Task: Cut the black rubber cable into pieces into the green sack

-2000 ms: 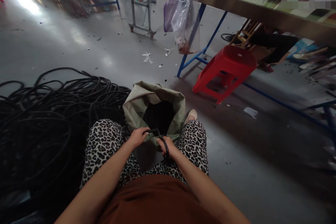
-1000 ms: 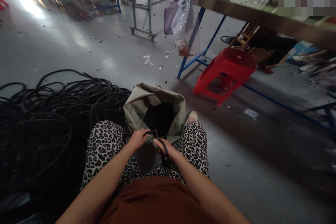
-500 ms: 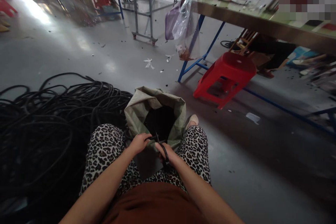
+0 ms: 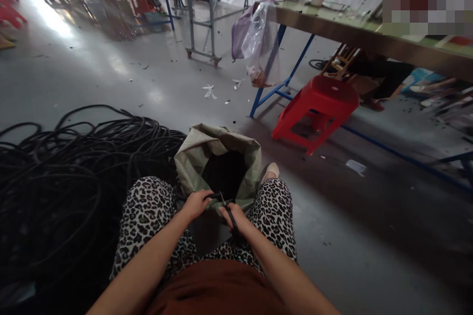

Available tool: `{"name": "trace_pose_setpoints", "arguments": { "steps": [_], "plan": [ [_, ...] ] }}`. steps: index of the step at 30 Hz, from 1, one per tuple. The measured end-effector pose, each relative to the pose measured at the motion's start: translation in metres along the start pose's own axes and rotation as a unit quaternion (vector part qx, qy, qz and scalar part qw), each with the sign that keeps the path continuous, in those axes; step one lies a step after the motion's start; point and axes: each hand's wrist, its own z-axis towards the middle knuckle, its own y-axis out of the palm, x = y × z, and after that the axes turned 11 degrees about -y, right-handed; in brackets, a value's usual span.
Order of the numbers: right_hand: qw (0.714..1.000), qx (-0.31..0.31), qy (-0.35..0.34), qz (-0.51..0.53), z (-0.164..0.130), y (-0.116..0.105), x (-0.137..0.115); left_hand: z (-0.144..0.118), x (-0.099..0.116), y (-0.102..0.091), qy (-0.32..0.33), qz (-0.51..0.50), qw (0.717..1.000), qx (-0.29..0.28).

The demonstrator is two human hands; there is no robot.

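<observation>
Between my knees stands a grey-green woven sack (image 4: 190, 157), its mouth folded open and its inside dark. Over the sack's near rim, my left hand (image 4: 197, 204) is closed round a black rubber cord (image 4: 211, 197), whose short end points to the right. My right hand (image 4: 235, 217) grips a pair of black-handled scissors (image 4: 229, 214). The scissors' blades point up and forward, right at the cord's end. Whether the blades touch the cord is too small to tell.
A big tangled heap of black cord (image 4: 81, 157) covers the floor at my left. Ahead right are a red plastic stool (image 4: 325, 93) and a worktable (image 4: 332, 24) with blue legs. A plastic bag (image 4: 258, 34) hangs from its corner. A wheeled metal rack (image 4: 201, 23) stands farther back.
The scissors' blades and handles have come closer together as my right hand tightened. My left hand holds the cord in nearly the same spot.
</observation>
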Motion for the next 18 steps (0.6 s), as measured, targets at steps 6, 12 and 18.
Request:
{"name": "trace_pose_setpoints", "arguments": {
  "steps": [6, 12, 18],
  "plan": [
    [1.0, -0.008, 0.003, 0.005, -0.0022, -0.0016, -0.0016, 0.0009, -0.0027, 0.0012, 0.009, 0.012, 1.0, 0.001],
    [1.0, -0.02, 0.007, 0.007, -0.0039, -0.0025, -0.0031, 0.0015, -0.0032, 0.0009, 0.003, 0.008, 1.0, -0.009],
    [1.0, -0.02, 0.003, 0.013, -0.0036, -0.0021, -0.0019, 0.0008, -0.0023, 0.0014, -0.008, -0.002, 1.0, -0.006]
  ]
}}
